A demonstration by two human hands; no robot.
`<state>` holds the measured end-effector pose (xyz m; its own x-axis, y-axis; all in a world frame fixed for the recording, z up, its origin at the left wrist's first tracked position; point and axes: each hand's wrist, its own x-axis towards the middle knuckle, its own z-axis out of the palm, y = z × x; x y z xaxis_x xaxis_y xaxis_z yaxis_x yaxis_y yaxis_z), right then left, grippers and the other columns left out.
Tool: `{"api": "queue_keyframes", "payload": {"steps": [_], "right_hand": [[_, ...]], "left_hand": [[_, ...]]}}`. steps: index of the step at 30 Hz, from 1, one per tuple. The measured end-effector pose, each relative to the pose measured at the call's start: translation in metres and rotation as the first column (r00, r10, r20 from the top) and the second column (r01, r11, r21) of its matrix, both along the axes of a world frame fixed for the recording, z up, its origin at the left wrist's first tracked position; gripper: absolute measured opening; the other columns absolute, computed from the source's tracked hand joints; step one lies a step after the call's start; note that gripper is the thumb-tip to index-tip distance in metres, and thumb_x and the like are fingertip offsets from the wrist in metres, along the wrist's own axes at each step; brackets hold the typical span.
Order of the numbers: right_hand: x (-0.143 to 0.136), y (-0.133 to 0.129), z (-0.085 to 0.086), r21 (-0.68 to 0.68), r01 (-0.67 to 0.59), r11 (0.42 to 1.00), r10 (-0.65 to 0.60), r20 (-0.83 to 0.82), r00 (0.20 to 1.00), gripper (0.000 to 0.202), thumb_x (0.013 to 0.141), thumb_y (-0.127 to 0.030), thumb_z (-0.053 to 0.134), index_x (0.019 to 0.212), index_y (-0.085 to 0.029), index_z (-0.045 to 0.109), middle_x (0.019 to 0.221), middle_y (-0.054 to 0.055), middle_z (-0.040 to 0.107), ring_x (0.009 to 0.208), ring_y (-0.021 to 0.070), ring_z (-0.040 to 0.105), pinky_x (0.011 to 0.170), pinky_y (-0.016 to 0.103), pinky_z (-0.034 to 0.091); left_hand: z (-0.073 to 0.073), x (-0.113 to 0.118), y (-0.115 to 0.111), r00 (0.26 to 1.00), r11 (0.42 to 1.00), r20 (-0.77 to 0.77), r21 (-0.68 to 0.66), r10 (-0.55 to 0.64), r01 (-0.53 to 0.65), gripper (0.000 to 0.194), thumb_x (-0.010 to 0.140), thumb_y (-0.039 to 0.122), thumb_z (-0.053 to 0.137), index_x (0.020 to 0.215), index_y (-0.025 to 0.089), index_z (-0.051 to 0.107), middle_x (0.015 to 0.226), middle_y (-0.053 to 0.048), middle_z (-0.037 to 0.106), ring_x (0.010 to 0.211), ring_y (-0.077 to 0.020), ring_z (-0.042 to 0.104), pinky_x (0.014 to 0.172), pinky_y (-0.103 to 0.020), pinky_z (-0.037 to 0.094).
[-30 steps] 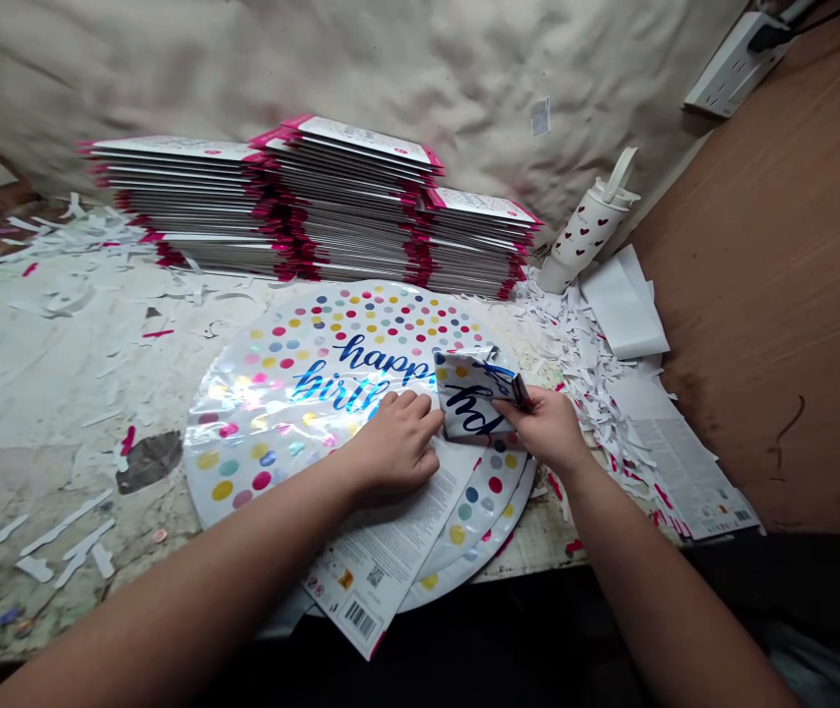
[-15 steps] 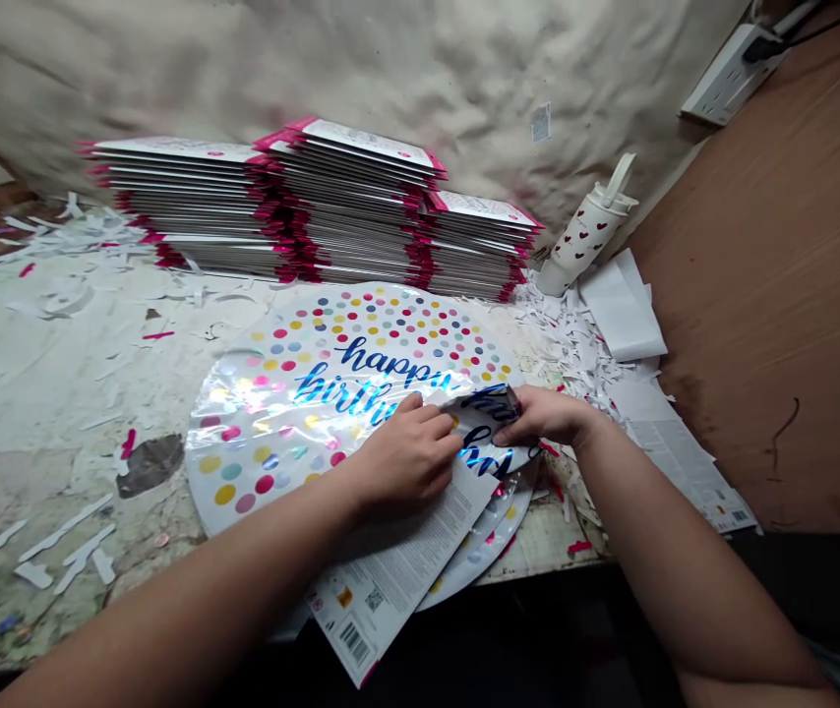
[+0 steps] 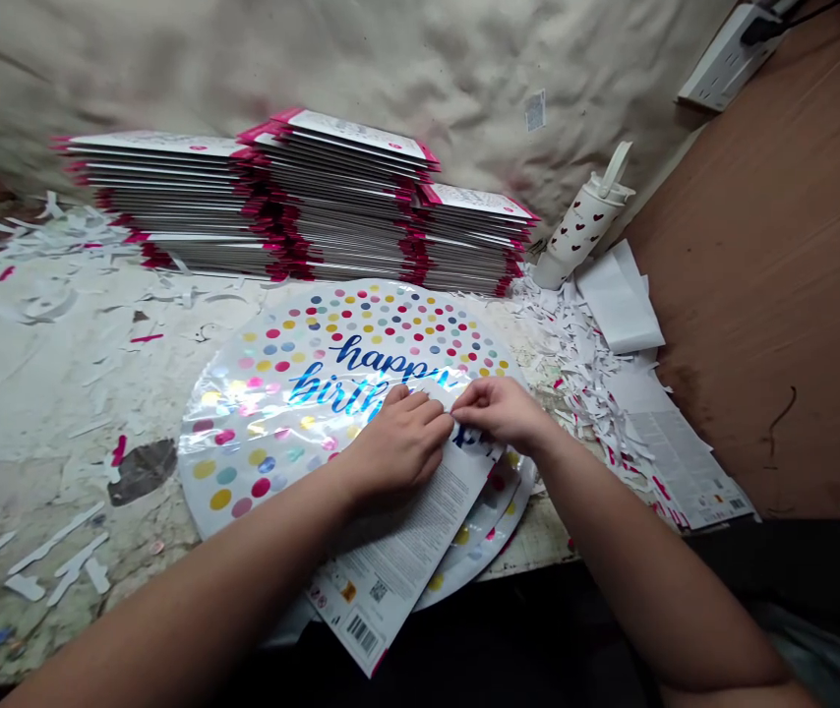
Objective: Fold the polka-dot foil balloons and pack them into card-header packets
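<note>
Round, shiny "happy birthday" foil sheets (image 3: 243, 433) with coloured dots lie flat near the table's front edge. Across their lower right part rests a printed card envelope (image 3: 397, 551), its barcode corner hanging past the edge. My left hand (image 3: 405, 433) is closed at the envelope's upper end, its fingers curled; whatever is between them is hidden. Right beside it, my right hand (image 3: 498, 408) pinches at the top of the envelope over the foil lettering; the thing between thumb and finger is too small to make out.
Three stacks of pink-edged envelopes (image 3: 346, 197) stand at the back. A white bottle with hearts (image 3: 586, 226) leans right of them. Paper scraps (image 3: 574, 344) and a loose printed envelope (image 3: 686, 452) lie at the right; more scraps lie left.
My right hand has moved left, close to my left hand. The folded foil part it held up is now down near the envelope's top. The view has shifted slightly.
</note>
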<state>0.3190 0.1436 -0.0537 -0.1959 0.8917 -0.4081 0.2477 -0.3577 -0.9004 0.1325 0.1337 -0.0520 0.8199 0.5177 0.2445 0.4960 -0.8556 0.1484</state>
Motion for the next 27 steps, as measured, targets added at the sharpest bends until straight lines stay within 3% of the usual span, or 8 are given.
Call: {"api": "queue_keyframes", "payload": {"steps": [4, 8, 12, 15, 17, 19, 22, 27], "right_hand": [[0.003, -0.008, 0.009, -0.059, -0.184, 0.981, 0.184, 0.001, 0.983, 0.007, 0.057, -0.013, 0.066, 0.063, -0.014, 0.063, 0.050, -0.005, 0.056, 0.044, 0.0062, 0.046, 0.041, 0.017, 0.035], [0.016, -0.025, 0.016, 0.183, 0.173, 0.968, -0.177, 0.008, 0.984, 0.046, 0.063, -0.026, 0.071, 0.106, -0.017, 0.058, 0.075, 0.000, 0.063, 0.060, 0.0106, 0.056, 0.050, 0.020, 0.045], [-0.002, -0.050, 0.008, 0.096, 0.158, 0.983, -0.112, -0.371, 0.922, 0.060, 0.061, -0.032, 0.075, 0.114, -0.019, 0.052, 0.096, 0.006, 0.066, 0.083, 0.0197, 0.063, 0.074, 0.033, 0.051], [-0.017, -0.059, 0.014, 0.197, 0.246, 0.949, -0.114, -0.512, 0.852, 0.040, 0.068, -0.035, 0.070, 0.103, -0.018, 0.060, 0.102, 0.007, 0.066, 0.096, 0.0217, 0.060, 0.089, 0.036, 0.044], [-0.017, -0.060, 0.026, 0.275, 0.287, 0.918, -0.120, -0.496, 0.860, 0.038, 0.069, -0.034, 0.070, 0.102, -0.019, 0.060, 0.103, 0.007, 0.066, 0.099, 0.0219, 0.059, 0.090, 0.036, 0.043], [-0.012, -0.057, 0.039, 0.339, 0.253, 0.906, -0.086, -0.438, 0.895, 0.042, 0.067, -0.034, 0.072, 0.104, -0.019, 0.058, 0.102, 0.007, 0.066, 0.097, 0.0211, 0.060, 0.087, 0.034, 0.045], [-0.006, -0.051, 0.049, 0.393, 0.156, 0.906, -0.051, -0.264, 0.963, 0.032, 0.072, -0.039, 0.066, 0.096, -0.019, 0.059, 0.087, 0.004, 0.067, 0.081, 0.0185, 0.061, 0.072, 0.029, 0.048], [-0.014, -0.051, 0.036, 0.705, 0.059, 0.707, -0.372, 0.300, 0.879, 0.023, 0.087, -0.036, 0.046, 0.090, -0.018, 0.058, 0.070, 0.002, 0.059, 0.062, 0.0152, 0.053, 0.063, 0.028, 0.044]], "left_hand": [[0.003, -0.002, 0.000, 1.000, 1.000, -0.018, 0.002, -0.022, 0.022, 0.017, 0.080, 0.019, 0.038, 0.082, 0.017, 0.054, 0.078, -0.006, 0.053, 0.076, -0.0202, 0.046, 0.077, -0.039, 0.032], [0.008, -0.006, 0.004, 0.996, 0.995, 0.015, 0.054, 0.083, -0.084, 0.015, 0.079, 0.019, 0.038, 0.079, 0.017, 0.052, 0.078, -0.007, 0.053, 0.075, -0.0210, 0.045, 0.075, -0.040, 0.034], [0.021, -0.012, 0.000, 0.972, 0.978, 0.186, 0.124, 0.146, -0.171, 0.014, 0.080, 0.019, 0.040, 0.085, 0.017, 0.053, 0.085, -0.009, 0.056, 0.085, -0.0237, 0.049, 0.082, -0.043, 0.035], [0.038, -0.022, -0.008, 0.841, 0.931, 0.460, 0.075, 0.285, -0.357, 0.035, 0.079, 0.025, 0.052, 0.112, 0.018, 0.047, 0.121, -0.013, 0.048, 0.117, -0.0294, 0.039, 0.096, -0.047, 0.030], [0.049, -0.031, -0.012, 0.699, 0.892, 0.557, -0.233, 0.449, -0.387, 0.061, 0.074, 0.033, 0.062, 0.127, 0.021, 0.035, 0.134, -0.013, 0.039, 0.125, -0.0310, 0.033, 0.097, -0.048, 0.031], [0.056, -0.039, -0.017, 0.684, 0.748, 0.482, -0.649, 0.548, -0.143, 0.067, 0.072, 0.037, 0.065, 0.129, 0.021, 0.034, 0.129, -0.013, 0.047, 0.119, -0.0307, 0.042, 0.091, -0.045, 0.040], [0.056, -0.042, -0.028, 0.731, 0.353, 0.363, -0.919, 0.577, 0.178, 0.049, 0.074, 0.037, 0.063, 0.117, 0.016, 0.050, 0.108, -0.011, 0.063, 0.103, -0.0268, 0.057, 0.084, -0.037, 0.046], [0.037, -0.035, -0.052, 0.694, 0.230, 0.217, -0.970, 0.686, 0.075, 0.030, 0.078, 0.043, 0.056, 0.074, 0.014, 0.062, 0.064, -0.002, 0.064, 0.069, -0.0178, 0.062, 0.061, -0.025, 0.047]]}}
